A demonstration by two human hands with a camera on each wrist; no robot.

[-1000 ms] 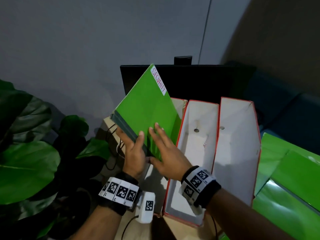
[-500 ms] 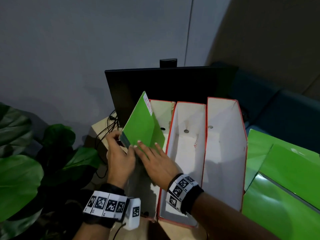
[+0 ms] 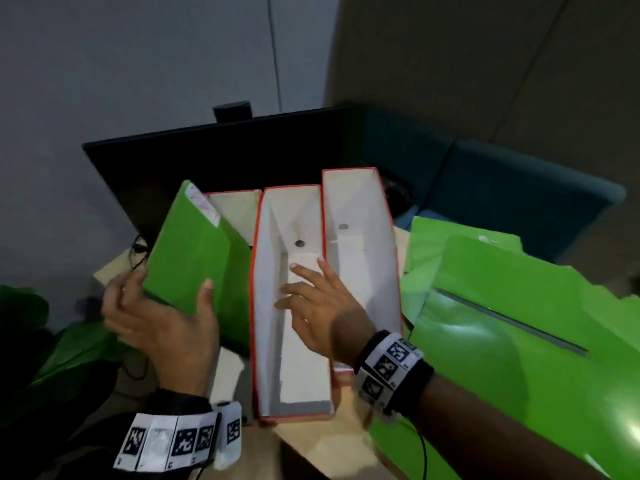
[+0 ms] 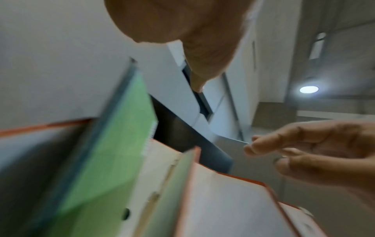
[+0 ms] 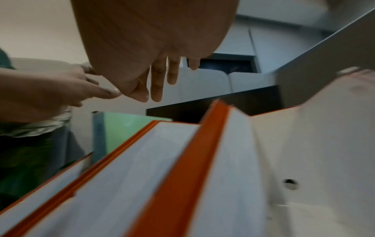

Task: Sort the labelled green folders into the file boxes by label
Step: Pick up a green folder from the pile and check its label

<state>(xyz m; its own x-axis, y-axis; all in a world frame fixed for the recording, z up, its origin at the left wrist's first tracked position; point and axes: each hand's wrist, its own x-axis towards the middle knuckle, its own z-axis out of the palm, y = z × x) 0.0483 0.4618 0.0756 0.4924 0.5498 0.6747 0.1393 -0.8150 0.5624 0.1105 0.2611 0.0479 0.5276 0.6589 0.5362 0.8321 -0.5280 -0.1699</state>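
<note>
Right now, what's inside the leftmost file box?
A green folder stands tilted in the leftmost file box, its labelled corner sticking out. The folder and the left hand hide the box's bottom.

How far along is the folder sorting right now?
Early on. One green folder stands in the left file box; the left hand is at its lower edge, thumb on the cover, whether still gripping is unclear. The right hand hovers open over the middle box. That box and the right box look empty. A pile of green folders on the right is left to sort.
</note>
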